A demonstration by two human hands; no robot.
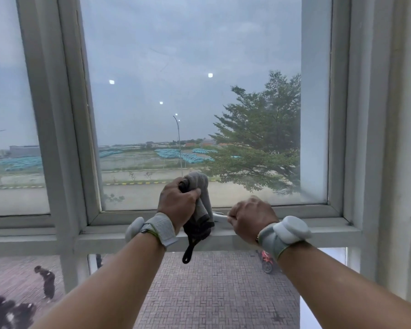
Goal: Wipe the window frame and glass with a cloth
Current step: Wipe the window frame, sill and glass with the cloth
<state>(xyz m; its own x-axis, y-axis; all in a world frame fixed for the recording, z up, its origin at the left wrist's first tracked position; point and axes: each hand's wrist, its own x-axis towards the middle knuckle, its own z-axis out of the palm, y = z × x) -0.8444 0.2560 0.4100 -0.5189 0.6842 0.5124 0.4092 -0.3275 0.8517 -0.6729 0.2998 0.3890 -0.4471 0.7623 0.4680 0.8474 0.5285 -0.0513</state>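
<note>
A white-framed window fills the view; its middle sash has a large glass pane (195, 91) and a bottom frame rail (294, 208). My left hand (176, 203) is shut on a bunched grey cloth (201, 186) with a dark edge and a loop hanging down over the rail. The cloth rests against the lower part of the glass. My right hand (249, 219) is closed around the white window handle (220, 217) on the bottom rail, just right of the cloth. Both wrists wear grey bands with white pods.
A wider white sill bar (105, 238) runs below the sash. A vertical mullion (57, 115) separates a left pane (7, 115). The right jamb and wall (377, 138) stand close. A lower pane (218, 281) shows paving and people far below.
</note>
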